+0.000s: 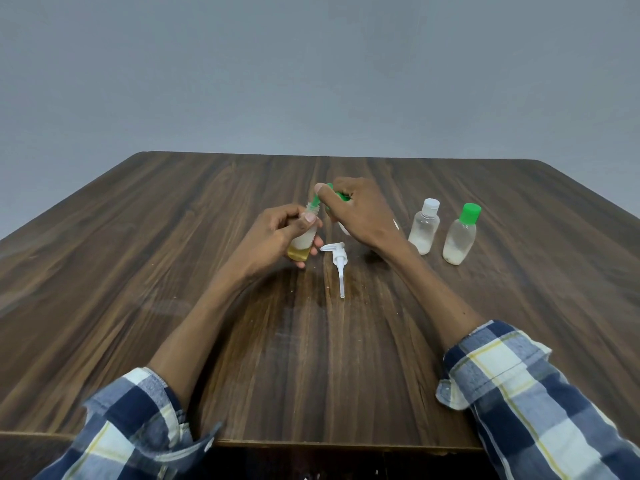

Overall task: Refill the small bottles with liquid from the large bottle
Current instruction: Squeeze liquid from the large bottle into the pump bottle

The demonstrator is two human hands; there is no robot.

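My left hand (273, 237) grips a small clear bottle (300, 250) just above the table; its neck is uncapped and a little yellowish liquid sits at its bottom. My right hand (362, 214) holds the large bottle (341, 196), tipped left, with its green neck touching the small bottle's mouth. The hand hides most of the large bottle's white body. No stream of liquid can be made out. Two more small bottles stand to the right, one with a white cap (424, 230) and one with a green cap (460, 237), each holding a little whitish liquid.
A white pump head (338, 263) with its long tube lies on the dark wooden table (173, 244) just in front of my hands. A dull smear marks the wood around it. A grey wall rises behind the table's far edge.
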